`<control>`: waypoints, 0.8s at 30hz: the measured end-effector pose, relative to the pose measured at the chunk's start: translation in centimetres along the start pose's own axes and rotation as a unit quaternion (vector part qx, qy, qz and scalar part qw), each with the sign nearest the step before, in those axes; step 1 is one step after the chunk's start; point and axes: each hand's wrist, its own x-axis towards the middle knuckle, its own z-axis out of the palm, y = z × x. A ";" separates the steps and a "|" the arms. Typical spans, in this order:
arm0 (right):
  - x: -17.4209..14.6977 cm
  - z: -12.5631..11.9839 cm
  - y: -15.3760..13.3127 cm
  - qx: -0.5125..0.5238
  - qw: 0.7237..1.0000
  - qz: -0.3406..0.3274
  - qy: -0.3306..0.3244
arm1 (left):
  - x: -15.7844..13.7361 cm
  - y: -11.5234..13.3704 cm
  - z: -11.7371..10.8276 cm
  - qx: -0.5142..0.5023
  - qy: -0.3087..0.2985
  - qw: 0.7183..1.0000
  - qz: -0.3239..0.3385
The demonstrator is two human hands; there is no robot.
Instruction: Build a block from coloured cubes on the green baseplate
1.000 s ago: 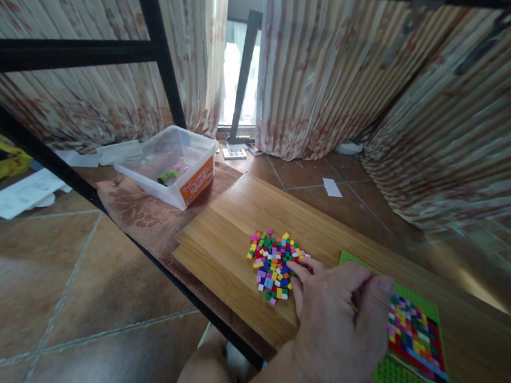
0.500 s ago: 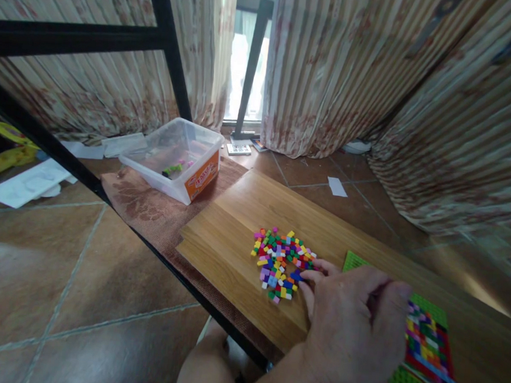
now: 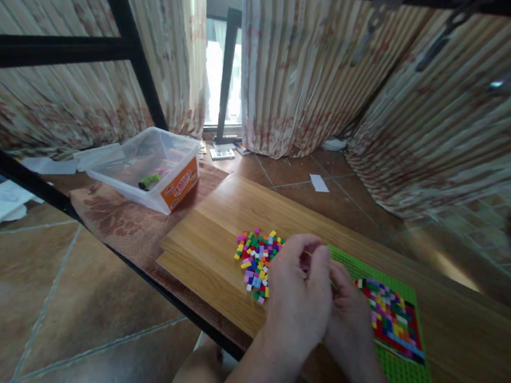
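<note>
I read this as the hand-over step: my left hand point(image 3: 298, 295) and right hand point(image 3: 347, 314) meet, fingers pinched, between the brick pile point(image 3: 256, 259) and green baseplate point(image 3: 387, 343) on the worktop point(image 3: 217, 224). I cannot tell whether a brick is held. Next comes careful alignment on the mosaic point(image 3: 389, 317).

Wooden board point(image 3: 216, 235) under bricks point(image 3: 254, 259), baseplate point(image 3: 409, 380)

Two hands point(image 3: 317, 305), one green baseplate point(image 3: 404, 377), one clear bin point(image 3: 144, 168), one brick pile point(image 3: 254, 259).

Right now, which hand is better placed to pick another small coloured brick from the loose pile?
Left hand: it lies beside the loose pile of small coloured bricks; the right hand sits over the green baseplate.
</note>
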 end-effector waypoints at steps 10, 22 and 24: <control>0.1 -1.5 -1.7 0.374 0.909 0.180 0.042 | 0.3 -0.6 0.0 -0.080 -0.159 0.981 -0.072; 0.1 -3.1 -1.7 0.273 0.954 0.106 0.067 | 0.1 -0.8 1.3 0.007 -0.191 0.981 0.025; 0.1 -4.2 -1.6 0.235 0.966 0.089 0.056 | 0.0 -0.7 1.7 0.039 -0.201 0.978 0.037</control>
